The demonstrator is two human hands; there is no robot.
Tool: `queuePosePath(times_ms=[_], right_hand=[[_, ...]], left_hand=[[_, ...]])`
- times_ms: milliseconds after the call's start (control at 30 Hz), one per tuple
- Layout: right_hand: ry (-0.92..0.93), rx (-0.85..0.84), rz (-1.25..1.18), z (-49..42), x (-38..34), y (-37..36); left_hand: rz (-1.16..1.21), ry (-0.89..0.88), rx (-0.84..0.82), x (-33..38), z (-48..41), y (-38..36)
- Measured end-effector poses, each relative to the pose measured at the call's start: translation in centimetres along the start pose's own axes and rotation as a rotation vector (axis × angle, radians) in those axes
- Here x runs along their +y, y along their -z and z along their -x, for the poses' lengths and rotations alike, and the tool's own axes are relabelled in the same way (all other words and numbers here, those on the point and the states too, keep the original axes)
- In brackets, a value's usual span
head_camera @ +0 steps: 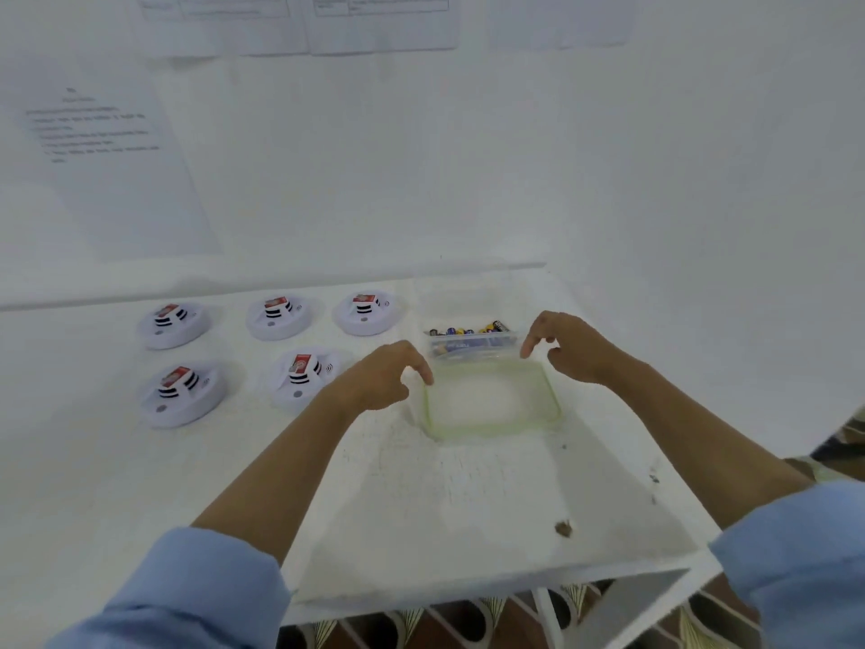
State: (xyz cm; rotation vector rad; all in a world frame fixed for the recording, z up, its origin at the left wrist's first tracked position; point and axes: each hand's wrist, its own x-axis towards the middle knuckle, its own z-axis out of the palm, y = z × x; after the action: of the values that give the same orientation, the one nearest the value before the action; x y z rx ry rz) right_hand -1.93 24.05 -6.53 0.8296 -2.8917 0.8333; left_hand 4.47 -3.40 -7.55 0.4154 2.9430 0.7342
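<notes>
A clear, green-rimmed square lid [491,430] lies flat on the white table [421,508]. Just behind it stands a clear plastic box [472,348] holding several batteries [468,331]. My left hand [381,381] is at the lid's far left corner, with loosely curled fingers and a fingertip touching the rim. Above the lid's far right corner, beside the box, my right hand [571,346] hovers with loosely curled fingers and holds nothing.
Several white round smoke detectors stand in two rows on the left, the nearest one [304,379] close to my left wrist. Printed sheets [103,147] hang on the white wall behind. The table's front edge [468,587] is near me, with a small brown scrap [563,529] on the right.
</notes>
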Motion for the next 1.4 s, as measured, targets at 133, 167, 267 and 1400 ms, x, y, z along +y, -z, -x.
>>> queuePosePath(times_ms=[133,167,267,1400], right_hand=[[-0.061,-0.193,0.175,2.0,1.3,0.1],[-0.071,-0.217,0.22,2.4,1.5,0.1],[-0.071,-0.228,0.278,3.1,2.0,0.1],[-0.377,0.13,-1.019,-12.6,2.6,6.2]], left_hand=[[-0.03,-0.017,-0.048,-0.3,0.4,-0.8],[-0.025,-0.022,-0.041,-0.5,0.4,-0.9],[-0.005,-0.022,-0.024,-0.6,0.6,-0.9],[1.18,0.298,0.26,0.4,-11.7,6.9]])
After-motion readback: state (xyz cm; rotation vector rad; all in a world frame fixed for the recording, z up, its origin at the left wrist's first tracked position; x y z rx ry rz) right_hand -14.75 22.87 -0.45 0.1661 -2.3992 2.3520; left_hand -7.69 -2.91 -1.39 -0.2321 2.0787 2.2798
